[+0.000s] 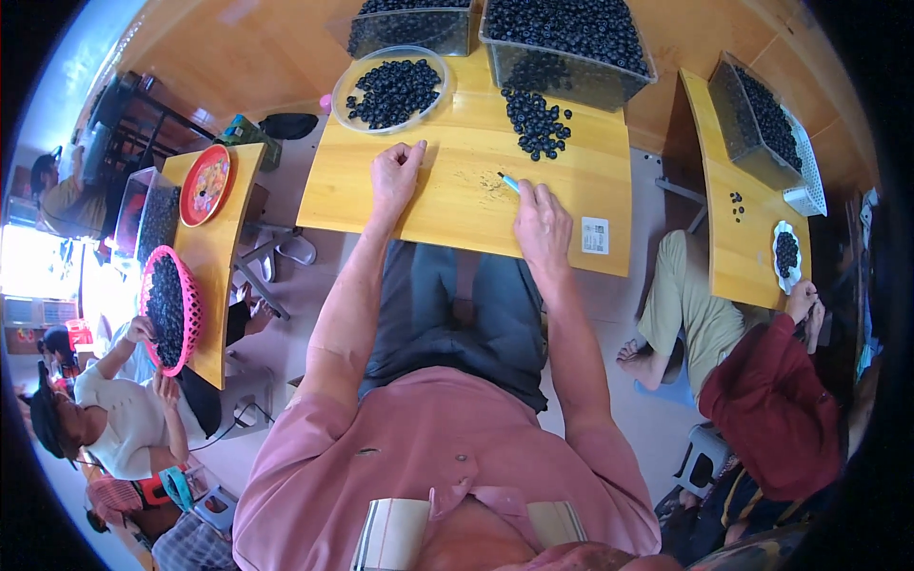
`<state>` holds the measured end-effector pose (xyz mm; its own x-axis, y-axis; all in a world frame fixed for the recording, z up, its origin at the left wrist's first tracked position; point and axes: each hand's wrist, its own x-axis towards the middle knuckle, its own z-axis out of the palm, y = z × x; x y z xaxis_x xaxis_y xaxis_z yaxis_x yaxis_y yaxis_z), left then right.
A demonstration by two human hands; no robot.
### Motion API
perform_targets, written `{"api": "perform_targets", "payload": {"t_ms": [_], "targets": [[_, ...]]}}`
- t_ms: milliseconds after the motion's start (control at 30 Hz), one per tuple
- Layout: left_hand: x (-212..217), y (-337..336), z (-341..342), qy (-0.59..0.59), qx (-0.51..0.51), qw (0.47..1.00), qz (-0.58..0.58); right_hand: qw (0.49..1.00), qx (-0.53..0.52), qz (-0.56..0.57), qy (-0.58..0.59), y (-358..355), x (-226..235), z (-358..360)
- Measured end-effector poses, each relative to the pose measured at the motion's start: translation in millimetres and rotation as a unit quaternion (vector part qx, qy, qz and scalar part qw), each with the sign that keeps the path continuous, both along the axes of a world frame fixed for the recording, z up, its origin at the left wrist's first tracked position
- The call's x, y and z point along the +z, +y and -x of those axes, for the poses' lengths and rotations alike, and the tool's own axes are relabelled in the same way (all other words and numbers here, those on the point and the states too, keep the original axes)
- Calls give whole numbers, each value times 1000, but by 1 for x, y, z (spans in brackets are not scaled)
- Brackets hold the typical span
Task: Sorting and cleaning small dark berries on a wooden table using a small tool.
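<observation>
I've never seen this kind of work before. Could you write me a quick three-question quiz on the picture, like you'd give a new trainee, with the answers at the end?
1. Which holds the slim pale-blue tool: the left hand or the right hand?
2. True or false: the round clear tray sits to the left of the loose pile of dark round pieces.
3. The white label on the middle table lies nearest to: A) the left hand; B) the right hand; C) the round clear tray.

Key: 1. The right hand. 2. True. 3. B.
</observation>
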<state>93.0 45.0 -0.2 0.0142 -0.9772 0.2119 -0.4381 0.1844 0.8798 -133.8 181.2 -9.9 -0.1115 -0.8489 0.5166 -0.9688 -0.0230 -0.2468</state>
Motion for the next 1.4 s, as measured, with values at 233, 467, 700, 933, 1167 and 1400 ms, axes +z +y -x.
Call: {"api": "perform_targets", "payload": {"t_ms": [233, 467, 700, 933, 1167, 1400], "targets": [[1, 2, -3, -59, 4, 998, 10, 1000, 10, -7, -22, -1, 0, -1], [1, 3, 1, -53, -18, 997, 45, 999, -14, -27, -25, -2, 1, -2], [20, -43, 65, -82, -255, 940, 210, 995, -61, 41, -64, -7, 16, 8], [10, -89, 129, -134, -316, 912, 225, 995, -89, 34, -44, -77, 40, 69], [-8, -90, 145, -120, -333, 899, 258, 983, 8, -62, -175, -137, 19, 105], [0, -93, 138, -175, -290, 907, 252, 959, 13, -150, -241, -150, 31, 91]]}}
